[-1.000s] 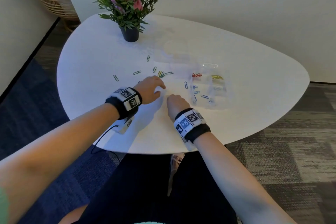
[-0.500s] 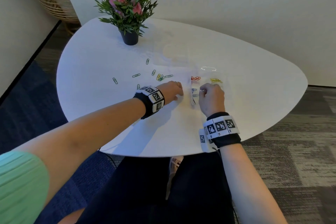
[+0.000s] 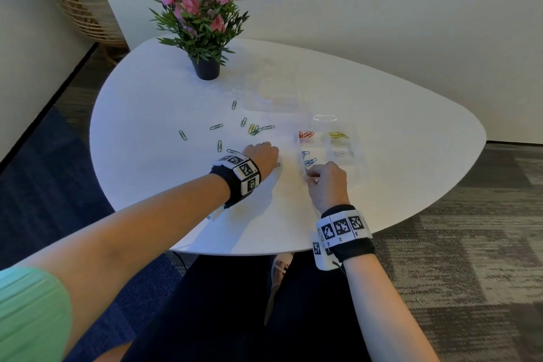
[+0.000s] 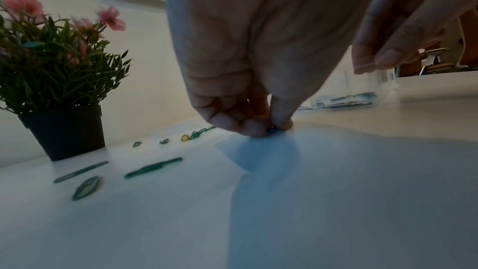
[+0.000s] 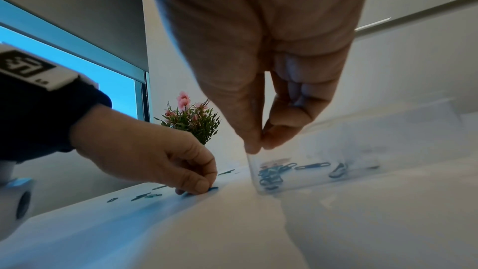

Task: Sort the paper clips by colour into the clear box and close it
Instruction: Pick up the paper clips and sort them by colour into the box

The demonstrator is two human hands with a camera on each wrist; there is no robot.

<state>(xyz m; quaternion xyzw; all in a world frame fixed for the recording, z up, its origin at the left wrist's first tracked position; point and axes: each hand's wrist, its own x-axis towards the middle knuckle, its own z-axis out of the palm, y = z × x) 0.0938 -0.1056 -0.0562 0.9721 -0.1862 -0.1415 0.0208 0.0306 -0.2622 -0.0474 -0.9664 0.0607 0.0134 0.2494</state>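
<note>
Sorting is partly done: red, yellow and blue clips already lie in the clear box (image 3: pixel 346 153) at three o'clock, whose corner the right hand (image 3: pixel 327 185) pinches, while the left hand (image 3: pixel 261 156) pinches a blue clip (image 4: pixel 273 131) and green clips (image 3: pixel 216 127) wait at ten o'clock

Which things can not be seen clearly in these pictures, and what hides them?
- Clip under the left hand: only a blue sliver shows between the fingertips; the fingers cover the rest.
- Right hand: it pinches the clear box at its near corner; whether it also holds a clip is hidden.
- Box walls and dividers: nearly invisible in the head view, blurred in both wrist views.
- Box lid: cannot be made out.
</note>
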